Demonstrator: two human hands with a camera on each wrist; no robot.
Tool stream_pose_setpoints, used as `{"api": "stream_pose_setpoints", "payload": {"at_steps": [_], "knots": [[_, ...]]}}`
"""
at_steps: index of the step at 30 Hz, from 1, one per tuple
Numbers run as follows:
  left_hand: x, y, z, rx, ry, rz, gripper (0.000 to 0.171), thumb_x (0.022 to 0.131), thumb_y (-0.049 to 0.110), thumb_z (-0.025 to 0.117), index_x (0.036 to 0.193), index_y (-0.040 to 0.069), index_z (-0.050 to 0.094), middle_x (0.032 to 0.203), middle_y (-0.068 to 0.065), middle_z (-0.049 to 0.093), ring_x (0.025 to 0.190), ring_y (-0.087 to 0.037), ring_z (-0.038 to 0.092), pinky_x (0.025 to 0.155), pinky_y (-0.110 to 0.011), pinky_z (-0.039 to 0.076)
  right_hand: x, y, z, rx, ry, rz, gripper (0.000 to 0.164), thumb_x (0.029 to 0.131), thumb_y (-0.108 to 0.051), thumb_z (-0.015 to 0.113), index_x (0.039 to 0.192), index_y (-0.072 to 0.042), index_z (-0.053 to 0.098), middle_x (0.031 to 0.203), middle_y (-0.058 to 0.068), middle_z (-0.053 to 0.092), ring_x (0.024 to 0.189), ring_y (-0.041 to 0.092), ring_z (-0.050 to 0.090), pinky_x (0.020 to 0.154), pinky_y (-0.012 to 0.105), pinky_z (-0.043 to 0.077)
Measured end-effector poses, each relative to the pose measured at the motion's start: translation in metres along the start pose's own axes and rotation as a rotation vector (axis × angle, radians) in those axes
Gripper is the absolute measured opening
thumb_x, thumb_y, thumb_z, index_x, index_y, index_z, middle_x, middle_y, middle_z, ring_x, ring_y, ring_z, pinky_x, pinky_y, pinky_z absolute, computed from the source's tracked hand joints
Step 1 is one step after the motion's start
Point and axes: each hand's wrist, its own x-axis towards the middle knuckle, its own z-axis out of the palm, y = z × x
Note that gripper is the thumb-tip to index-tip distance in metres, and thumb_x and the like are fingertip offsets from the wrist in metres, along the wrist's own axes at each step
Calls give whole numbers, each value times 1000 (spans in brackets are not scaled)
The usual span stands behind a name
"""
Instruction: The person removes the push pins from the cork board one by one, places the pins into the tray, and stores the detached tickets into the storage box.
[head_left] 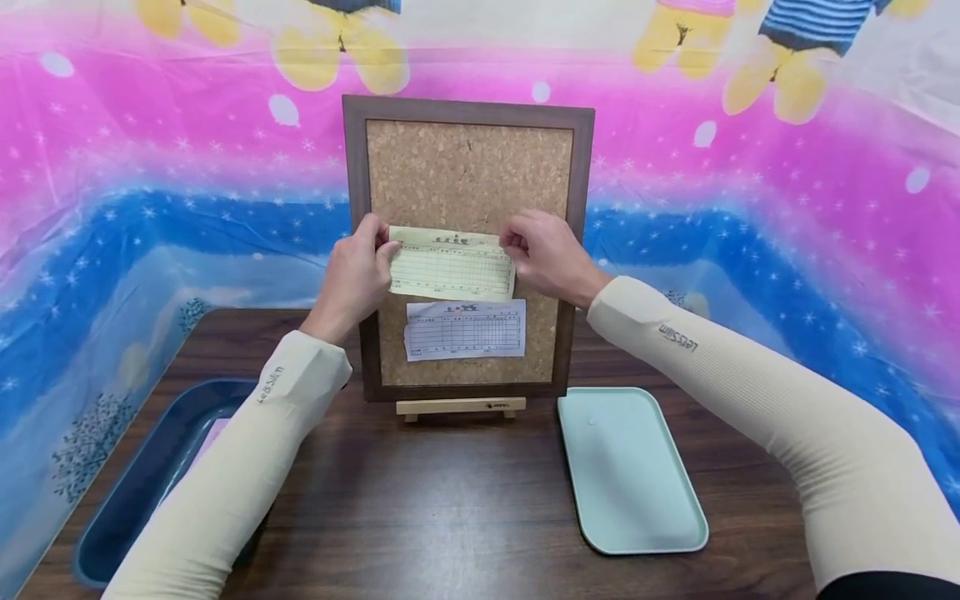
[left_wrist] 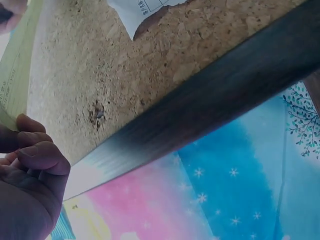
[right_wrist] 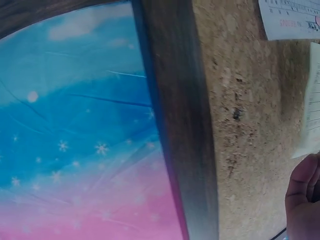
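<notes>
A pale yellow receipt slip [head_left: 452, 265] with a printed table is held level against the framed cork board [head_left: 468, 179]. My left hand [head_left: 356, 271] pinches its left edge between thumb and fingers; the left wrist view shows the same hand [left_wrist: 35, 175] close to the cork. At the upper right corner, my right hand [head_left: 546, 254] pinches the slip with curled fingers; whether a pin is also between them is hidden. Just below, a white receipt slip [head_left: 465, 331] with a torn left edge lies flat on the cork. What fastens it is too small to tell.
The board leans on a small wooden stand [head_left: 461, 407] on the dark wood table [head_left: 420, 500]. A mint green tray [head_left: 633, 471] lies to the right. On the left, my forearm partly covers a dark blue tray [head_left: 135, 508] with something pinkish inside. A patterned cloth [head_left: 225, 158] hangs behind.
</notes>
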Motion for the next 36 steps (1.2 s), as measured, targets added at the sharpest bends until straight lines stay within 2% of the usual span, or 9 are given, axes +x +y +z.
{"api": "stream_pose_setpoints", "payload": {"at_steps": [4,8,19,26,36], "knots": [[-5,-6,-6,6,-11,-14,10,98,12,51,96,3,46,79,-12,53,65,-27,49,58,-38,37,-10,4,0,-4,-30,-3,11,86,4,58,87,-4,65,84,4,59,78,15,53,69,27,45],[-10,-12,-12,6,-4,-31,10,98,12,51,95,4,46,79,-11,53,63,-26,48,57,-38,36,-17,9,0,-9,-25,-16,10,84,5,60,86,-4,65,83,6,60,76,16,54,69,28,45],[-18,-20,-21,8,-6,-27,13,100,16,47,96,4,44,75,-11,48,60,-26,45,55,-38,34,-31,17,0,23,-24,3,13,83,7,61,88,-4,66,86,2,61,79,14,56,70,26,47],[-27,-23,-28,11,-21,-7,14,100,18,45,95,4,43,74,-11,47,55,-25,42,51,-38,33,-54,24,4,-5,-43,-19,10,81,4,63,86,-4,66,82,5,60,75,15,54,66,28,46],[-45,-33,-45,50,-53,-51,19,101,23,41,100,4,41,78,-12,46,57,-26,42,50,-39,33,-79,39,7,-23,-35,-5,7,83,2,65,86,-5,67,79,1,58,71,15,52,63,31,45]]}}
